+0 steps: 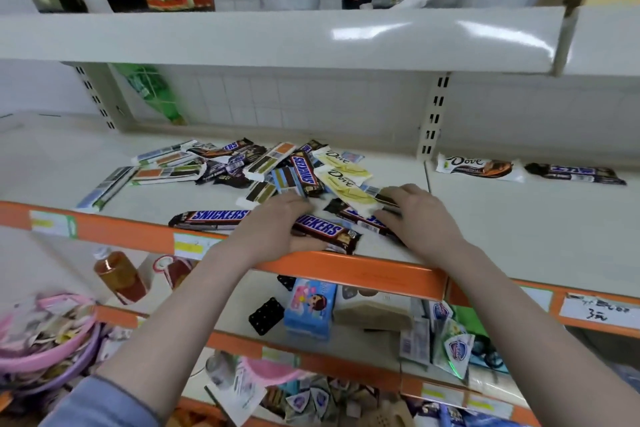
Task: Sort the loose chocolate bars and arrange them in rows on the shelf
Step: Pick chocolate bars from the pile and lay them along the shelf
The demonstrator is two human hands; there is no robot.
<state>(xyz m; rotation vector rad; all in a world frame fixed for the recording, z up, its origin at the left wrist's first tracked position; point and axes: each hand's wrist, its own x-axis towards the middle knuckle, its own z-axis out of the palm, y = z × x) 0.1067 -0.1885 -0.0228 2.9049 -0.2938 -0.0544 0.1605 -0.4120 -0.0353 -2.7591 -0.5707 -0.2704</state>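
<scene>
A loose pile of chocolate bars [263, 163] lies on the white shelf [519, 236], mixing Snickers, Dove and other wrappers. My left hand [273, 229] grips a brown Snickers bar [329, 230] by its left end near the orange front rail. Just left of that hand lies another Snickers bar [211, 217]. My right hand [415, 215] rests on a third Snickers bar [363, 218], fingers bent over a yellow Dove bar [349, 189]. On the right shelf section a white Dove bar [479, 168] and a dark bar [575, 173] lie end to end.
The orange rail [363, 272] edges the shelf front. An upper shelf [277, 38] carries bottles and bags overhead. A slotted upright [433, 114] divides the shelf sections. Lower shelves hold a blue box [310, 308], a tea bottle [119, 276] and pink baskets [45, 350].
</scene>
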